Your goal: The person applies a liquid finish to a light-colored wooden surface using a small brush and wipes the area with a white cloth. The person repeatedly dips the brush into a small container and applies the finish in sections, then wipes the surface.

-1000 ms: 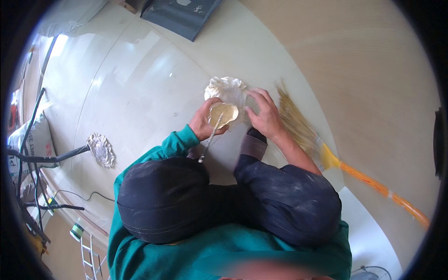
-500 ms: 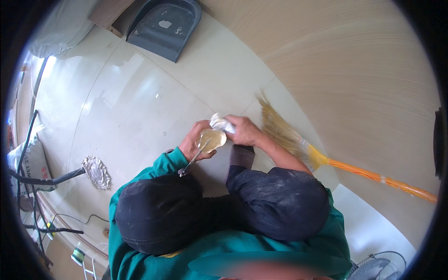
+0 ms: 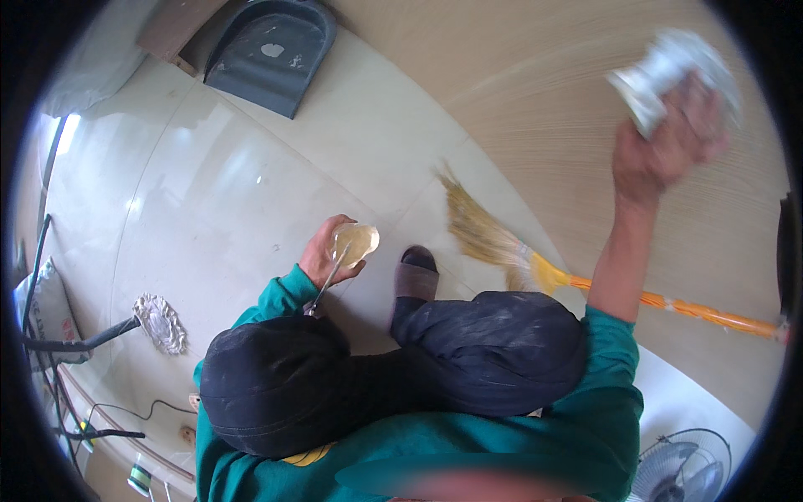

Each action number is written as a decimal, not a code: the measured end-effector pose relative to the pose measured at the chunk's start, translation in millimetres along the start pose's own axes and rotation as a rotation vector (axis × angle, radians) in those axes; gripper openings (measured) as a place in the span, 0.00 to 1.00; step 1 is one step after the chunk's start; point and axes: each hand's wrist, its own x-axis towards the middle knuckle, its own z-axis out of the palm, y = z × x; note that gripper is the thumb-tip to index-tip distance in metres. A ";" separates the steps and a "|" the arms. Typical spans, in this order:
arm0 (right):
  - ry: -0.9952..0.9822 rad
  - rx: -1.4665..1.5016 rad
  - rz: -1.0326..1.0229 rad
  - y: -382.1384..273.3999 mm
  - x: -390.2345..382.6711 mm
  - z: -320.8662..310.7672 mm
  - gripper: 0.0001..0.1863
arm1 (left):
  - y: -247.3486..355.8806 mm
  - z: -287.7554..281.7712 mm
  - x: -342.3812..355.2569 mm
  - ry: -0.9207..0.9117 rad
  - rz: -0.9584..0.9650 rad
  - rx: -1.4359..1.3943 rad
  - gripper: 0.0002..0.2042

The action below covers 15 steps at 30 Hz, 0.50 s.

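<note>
My left hand (image 3: 319,256) is wrapped round a small cup (image 3: 358,245) with a pale yellow inside, held above the floor. A thin stick (image 3: 334,274) leans out of it toward my knee. What the cup contains, I cannot tell. Far out to the right, my raised right hand (image 3: 661,151) is closed on a white cloth (image 3: 679,71) at the light wood-grain panel (image 3: 535,58). The hand and cloth are blurred by motion; the cloth seems pressed against the panel.
A straw broom (image 3: 493,230) with an orange handle leans along the panel's foot. A grey dustpan (image 3: 272,63) lies at the far end. On the left are a mop-like white head (image 3: 161,324), dark poles and a white sack (image 3: 46,314). A fan (image 3: 682,473) stands at lower right.
My right hand has swung from beside the cup up and right to the panel, carrying the cloth. The left hand still holds the cup in nearly the same spot.
</note>
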 end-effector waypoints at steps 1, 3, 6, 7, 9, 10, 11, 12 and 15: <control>-0.187 -0.078 0.020 -3.8 -7.8 18.4 0.34 | -0.9 -0.4 0.3 -0.003 -0.009 0.010 0.38; -0.402 -0.199 -0.056 -22.8 -40.7 60.5 0.40 | -3.2 0.0 -1.4 -0.007 -0.058 -0.013 0.37; -0.617 0.278 -0.214 -74.4 -118.1 116.0 0.27 | -4.5 2.0 -3.9 0.030 -0.060 -0.102 0.38; -0.746 0.445 -0.236 -92.2 -143.5 129.1 0.25 | -4.0 2.6 -5.2 0.025 -0.085 -0.076 0.38; -0.885 0.316 -0.515 -114.8 -181.5 142.5 0.24 | -2.1 1.0 -3.7 0.025 -0.109 0.022 0.38; -0.849 0.367 -0.467 -120.3 -190.0 145.7 0.24 | -0.4 0.5 -3.0 0.018 -0.108 0.034 0.38; -0.909 0.386 -0.429 -122.8 -190.9 144.8 0.23 | 1.2 0.1 -2.8 0.018 -0.107 0.061 0.38; -1.045 0.378 -0.382 -120.2 -185.3 139.9 0.23 | 2.9 0.2 -1.9 0.017 -0.115 0.076 0.38; -0.752 0.347 -0.275 -89.8 -131.0 111.2 0.25 | 5.4 1.4 0.1 0.015 -0.180 0.026 0.38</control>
